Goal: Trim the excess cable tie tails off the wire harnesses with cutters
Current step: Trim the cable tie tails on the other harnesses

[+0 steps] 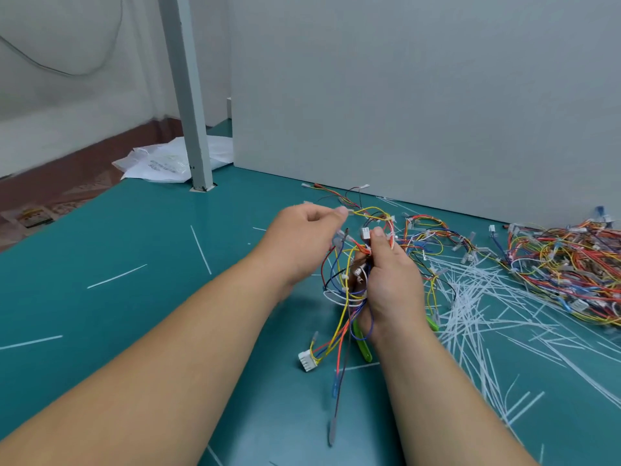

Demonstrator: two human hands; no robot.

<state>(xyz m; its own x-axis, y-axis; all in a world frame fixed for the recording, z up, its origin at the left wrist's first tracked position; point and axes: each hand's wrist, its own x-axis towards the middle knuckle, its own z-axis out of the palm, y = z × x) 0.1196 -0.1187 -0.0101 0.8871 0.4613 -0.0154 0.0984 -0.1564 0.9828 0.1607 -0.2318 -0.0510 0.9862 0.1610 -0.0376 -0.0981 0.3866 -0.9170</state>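
Green-handled cutters (pixel 364 348) and a wire harness (pixel 341 284) sit gripped in the right hand (pixel 391 284) (the left hand (pixel 302 237) pinches one wire end).

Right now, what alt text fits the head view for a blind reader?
Two bare hands hold a tangled, multicoloured wire harness above a teal table: the left hand pinches one strand, the right hand grips the bundle, with the green handles of cutters showing below it. Cut white tie tails and a pile of harnesses lie to the right.

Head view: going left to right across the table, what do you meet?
Grey post, left hand, right hand, heap of cut tie tails, pile of wire harnesses.
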